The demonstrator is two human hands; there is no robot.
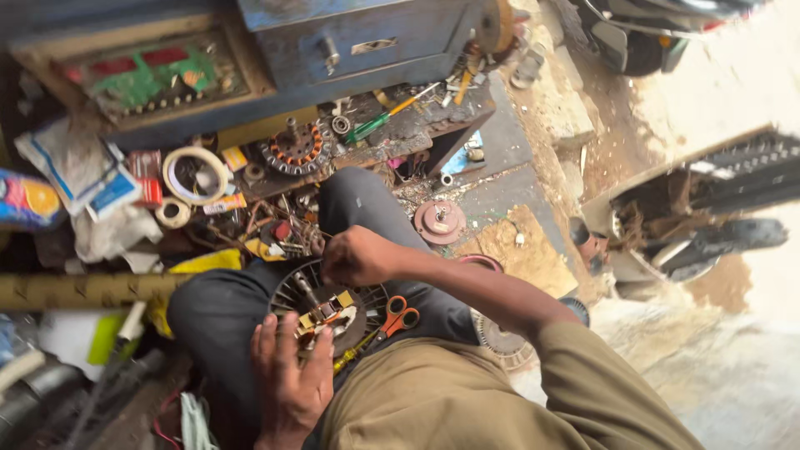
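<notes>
A round fan motor [367,302] with a slotted metal core and copper and yellow parts at its centre lies on my lap. My left hand [287,375] rests flat on its near side, fingers spread over the centre parts. My right hand [357,255] is curled into a fist on the motor's far rim; what lies inside the fist is hidden. Orange-handled scissors [401,317] lie on the motor's right side, and a yellow-handled screwdriver [347,360] lies just below them.
Clutter covers the ground ahead: a wound stator [294,150], tape rolls [193,175], a green-handled screwdriver [371,127], a round metal cover [439,221], packets and rags at left. A blue metal drawer box [358,42] stands behind. A second motor part [500,337] sits by my right arm.
</notes>
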